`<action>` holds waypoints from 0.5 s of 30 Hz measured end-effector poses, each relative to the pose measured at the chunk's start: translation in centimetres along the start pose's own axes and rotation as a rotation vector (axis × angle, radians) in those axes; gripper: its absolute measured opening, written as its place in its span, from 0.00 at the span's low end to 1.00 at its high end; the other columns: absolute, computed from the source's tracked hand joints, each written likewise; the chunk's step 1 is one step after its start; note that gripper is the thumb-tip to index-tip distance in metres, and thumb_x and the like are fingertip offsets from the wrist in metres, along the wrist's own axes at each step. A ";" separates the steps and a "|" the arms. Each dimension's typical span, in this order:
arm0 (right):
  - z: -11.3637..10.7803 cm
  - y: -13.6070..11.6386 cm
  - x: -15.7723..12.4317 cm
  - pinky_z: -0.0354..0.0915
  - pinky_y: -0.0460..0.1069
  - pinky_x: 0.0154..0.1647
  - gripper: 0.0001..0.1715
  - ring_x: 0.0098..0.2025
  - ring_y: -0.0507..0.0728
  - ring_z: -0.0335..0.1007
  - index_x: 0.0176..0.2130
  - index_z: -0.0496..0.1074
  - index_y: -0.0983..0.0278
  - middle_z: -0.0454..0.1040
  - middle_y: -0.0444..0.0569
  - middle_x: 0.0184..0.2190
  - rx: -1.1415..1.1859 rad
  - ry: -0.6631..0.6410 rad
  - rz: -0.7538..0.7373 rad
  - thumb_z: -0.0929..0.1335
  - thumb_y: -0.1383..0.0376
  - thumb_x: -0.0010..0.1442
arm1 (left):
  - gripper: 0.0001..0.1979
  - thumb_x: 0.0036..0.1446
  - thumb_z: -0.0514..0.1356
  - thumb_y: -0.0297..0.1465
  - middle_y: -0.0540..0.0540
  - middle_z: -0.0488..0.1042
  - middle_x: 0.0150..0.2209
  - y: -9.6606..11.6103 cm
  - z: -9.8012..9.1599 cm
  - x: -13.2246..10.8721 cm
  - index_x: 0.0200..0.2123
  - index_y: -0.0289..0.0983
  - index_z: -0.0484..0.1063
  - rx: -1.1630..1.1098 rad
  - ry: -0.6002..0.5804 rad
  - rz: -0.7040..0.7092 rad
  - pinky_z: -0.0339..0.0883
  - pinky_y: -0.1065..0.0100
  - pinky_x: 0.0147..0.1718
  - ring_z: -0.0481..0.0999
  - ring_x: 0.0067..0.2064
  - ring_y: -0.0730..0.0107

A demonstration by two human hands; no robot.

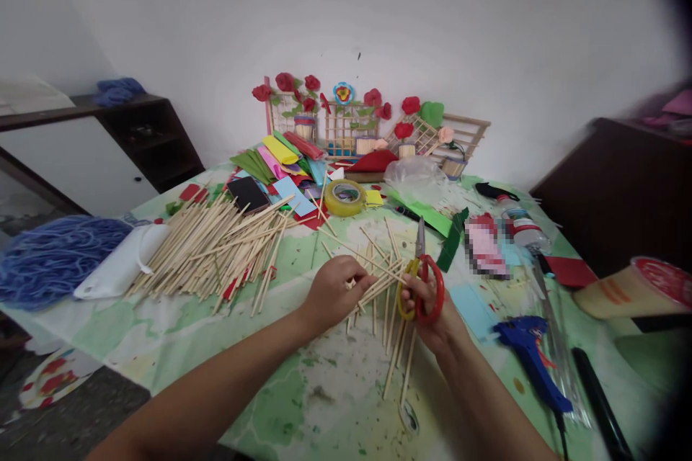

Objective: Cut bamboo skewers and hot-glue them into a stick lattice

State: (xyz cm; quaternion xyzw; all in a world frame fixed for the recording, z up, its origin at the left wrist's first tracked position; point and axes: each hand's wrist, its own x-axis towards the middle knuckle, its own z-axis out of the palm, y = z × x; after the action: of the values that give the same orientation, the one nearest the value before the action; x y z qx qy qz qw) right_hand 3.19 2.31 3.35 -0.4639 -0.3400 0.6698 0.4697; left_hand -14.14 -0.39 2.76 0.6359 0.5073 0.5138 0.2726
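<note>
My left hand [338,292] is closed, with thumb and fingertips pinched on thin wooden sticks; how many it grips is hidden. In my right hand [429,310] is a pair of scissors [420,238] with red and yellow handles, its blades pointing away from me. The right fingertips also meet the end of a long stick just left of the handles. Loose wooden sticks [386,320] lie crossed on the table under and between both hands. Left of my left hand spreads a large pile of longer sticks [200,248].
A green-and-white cloth [270,389] covers the table. Yellow tape [344,198] and folded coloured paper [281,150] lie behind the sticks. To the right are a blue glue gun [533,360], a plastic bottle [527,230] and a tilted cup [632,288]. Red paper flowers [285,82] stand by the wall.
</note>
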 end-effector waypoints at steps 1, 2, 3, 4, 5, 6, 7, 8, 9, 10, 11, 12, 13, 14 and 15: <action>0.0 0.1 -0.1 0.55 0.38 0.14 0.21 0.17 0.45 0.60 0.32 0.60 0.60 0.64 0.35 0.17 0.011 -0.001 0.012 0.73 0.62 0.42 | 0.08 0.49 0.61 0.36 0.46 0.69 0.24 -0.1 0.2 0.1 0.25 0.38 0.72 -0.090 0.006 -0.104 0.61 0.67 0.33 0.66 0.30 0.67; 0.0 0.2 -0.3 0.54 0.38 0.14 0.21 0.16 0.45 0.59 0.32 0.60 0.60 0.64 0.35 0.17 0.018 -0.001 0.021 0.74 0.62 0.42 | 0.09 0.49 0.61 0.37 0.47 0.69 0.25 -0.2 0.4 0.2 0.29 0.37 0.72 -0.197 0.005 -0.204 0.60 0.69 0.30 0.66 0.27 0.70; 0.2 0.4 -0.5 0.54 0.38 0.14 0.21 0.16 0.44 0.59 0.32 0.60 0.60 0.64 0.35 0.18 0.024 -0.005 0.030 0.74 0.62 0.42 | 0.11 0.49 0.61 0.38 0.48 0.69 0.25 -0.3 0.7 0.3 0.33 0.36 0.71 -0.315 0.005 -0.288 0.59 0.71 0.26 0.65 0.25 0.73; 0.3 0.5 -0.7 0.53 0.38 0.14 0.21 0.16 0.44 0.58 0.32 0.60 0.60 0.64 0.35 0.18 0.026 -0.012 0.040 0.74 0.62 0.42 | 0.14 0.49 0.61 0.39 0.49 0.70 0.26 -0.3 0.8 0.5 0.36 0.36 0.69 -0.428 0.007 -0.347 0.58 0.72 0.23 0.63 0.23 0.75; 0.5 0.7 -0.8 0.52 0.38 0.14 0.21 0.15 0.44 0.57 0.32 0.60 0.60 0.64 0.35 0.18 0.022 -0.023 0.047 0.73 0.62 0.42 | 0.15 0.49 0.61 0.39 0.50 0.70 0.25 -0.3 0.9 0.6 0.37 0.35 0.68 -0.522 0.013 -0.379 0.56 0.74 0.21 0.62 0.22 0.77; 0.7 0.9 -1.0 0.51 0.38 0.13 0.20 0.15 0.44 0.57 0.32 0.60 0.60 0.64 0.35 0.17 0.007 -0.039 0.051 0.73 0.61 0.43 | 0.15 0.49 0.61 0.39 0.50 0.69 0.25 -0.4 1.0 0.7 0.35 0.35 0.67 -0.589 0.021 -0.388 0.55 0.74 0.20 0.62 0.21 0.78; 0.8 1.0 -1.2 0.50 0.38 0.13 0.21 0.14 0.44 0.56 0.33 0.60 0.60 0.63 0.35 0.16 -0.024 -0.057 0.047 0.73 0.60 0.44 | 0.14 0.48 0.62 0.39 0.51 0.69 0.24 -0.4 0.9 0.8 0.32 0.35 0.66 -0.633 0.031 -0.384 0.56 0.75 0.20 0.62 0.21 0.79; 0.9 1.0 -1.3 0.48 0.38 0.13 0.21 0.14 0.45 0.54 0.35 0.61 0.60 0.61 0.34 0.15 -0.071 -0.069 0.029 0.72 0.58 0.44 | 0.14 0.48 0.62 0.40 0.51 0.68 0.24 -0.4 0.8 0.9 0.30 0.34 0.65 -0.661 0.044 -0.370 0.56 0.75 0.20 0.62 0.21 0.79; 0.8 1.0 -1.4 0.47 0.39 0.12 0.24 0.13 0.45 0.53 0.38 0.61 0.60 0.60 0.34 0.15 -0.127 -0.069 -0.007 0.72 0.57 0.44 | 0.14 0.48 0.62 0.40 0.51 0.68 0.24 -0.5 0.6 1.0 0.28 0.34 0.65 -0.678 0.053 -0.354 0.58 0.75 0.20 0.63 0.22 0.79; 0.6 0.9 -1.6 0.47 0.40 0.12 0.28 0.13 0.46 0.53 0.42 0.61 0.60 0.60 0.33 0.15 -0.189 -0.058 -0.059 0.72 0.56 0.43 | 0.14 0.49 0.61 0.40 0.51 0.68 0.24 -0.7 0.3 1.2 0.28 0.34 0.64 -0.687 0.058 -0.336 0.59 0.74 0.21 0.64 0.22 0.79; 0.2 0.7 -1.7 0.49 0.41 0.12 0.33 0.13 0.46 0.53 0.45 0.60 0.59 0.60 0.34 0.16 -0.260 -0.043 -0.124 0.73 0.55 0.42 | 0.14 0.50 0.61 0.39 0.51 0.68 0.24 -0.8 -0.1 1.4 0.28 0.34 0.65 -0.694 0.061 -0.319 0.59 0.74 0.21 0.64 0.22 0.79; -0.3 0.5 -1.9 0.51 0.42 0.14 0.37 0.14 0.47 0.55 0.48 0.58 0.59 0.62 0.34 0.17 -0.346 -0.017 -0.202 0.73 0.54 0.41 | 0.14 0.51 0.60 0.39 0.51 0.67 0.24 -1.0 -0.4 1.6 0.28 0.34 0.65 -0.697 0.063 -0.301 0.60 0.74 0.21 0.64 0.23 0.79; -1.0 0.3 -2.1 0.54 0.44 0.16 0.38 0.16 0.49 0.56 0.48 0.58 0.59 0.63 0.35 0.19 -0.457 0.004 -0.282 0.73 0.54 0.40 | 0.13 0.51 0.60 0.39 0.51 0.67 0.23 -1.1 -0.8 1.8 0.28 0.34 0.66 -0.696 0.065 -0.281 0.60 0.75 0.22 0.64 0.23 0.79; -1.7 0.1 -2.3 0.56 0.45 0.19 0.36 0.17 0.50 0.58 0.47 0.59 0.59 0.64 0.37 0.19 -0.612 0.033 -0.363 0.73 0.53 0.40 | 0.13 0.52 0.59 0.39 0.51 0.67 0.23 -1.2 -1.1 2.0 0.28 0.34 0.66 -0.694 0.069 -0.261 0.60 0.75 0.22 0.64 0.23 0.79; -2.4 -0.1 -2.5 0.57 0.46 0.21 0.33 0.19 0.51 0.59 0.45 0.61 0.59 0.64 0.38 0.19 -0.808 0.066 -0.434 0.72 0.53 0.41 | 0.13 0.52 0.59 0.39 0.51 0.67 0.23 -1.3 -1.4 2.2 0.28 0.34 0.66 -0.692 0.075 -0.245 0.60 0.75 0.22 0.64 0.23 0.79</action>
State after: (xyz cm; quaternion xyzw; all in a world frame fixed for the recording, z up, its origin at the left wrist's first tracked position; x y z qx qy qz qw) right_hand 5.79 0.03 3.43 -0.5492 -0.6480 0.3543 0.3911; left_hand -15.99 1.84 2.89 0.4213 0.3857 0.6415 0.5121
